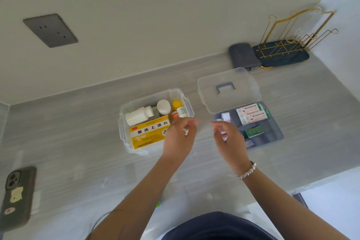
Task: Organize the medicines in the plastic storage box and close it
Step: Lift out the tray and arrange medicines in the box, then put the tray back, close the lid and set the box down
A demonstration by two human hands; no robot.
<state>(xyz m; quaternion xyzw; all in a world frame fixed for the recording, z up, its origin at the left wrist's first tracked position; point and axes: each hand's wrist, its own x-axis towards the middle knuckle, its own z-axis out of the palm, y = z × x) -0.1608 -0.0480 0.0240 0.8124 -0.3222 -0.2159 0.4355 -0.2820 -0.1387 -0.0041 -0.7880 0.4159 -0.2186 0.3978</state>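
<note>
the clear plastic storage box (124,122) sits on the grey counter (68,122) with bottles and a yellow medicine carton (149,132) already packed inside; its divided tray (276,132) lies just to the right holding small packets, and the clear lid (229,89) with its grey handle rests tilted over the tray's far edge. the left hand (180,138) hovers over the box's right near corner, fingers loosely curled, with a small white-and-green thing showing beneath them (whether it is actually pinched i cannot tell). the right hand (228,138) hangs over the tray's left end, fingers bent and slightly spread; something pale shows by the fingertips, but a grip cannot be confirmed.

the step looks like moving the last small items into place. to do it well, lay anything loose flat and low so the tray can seat level on the box rim, keep the upright bottles (163,106) from tipping, then lift the tray with both hands, set it squarely, and press the lid on until the side latches catch
</note>
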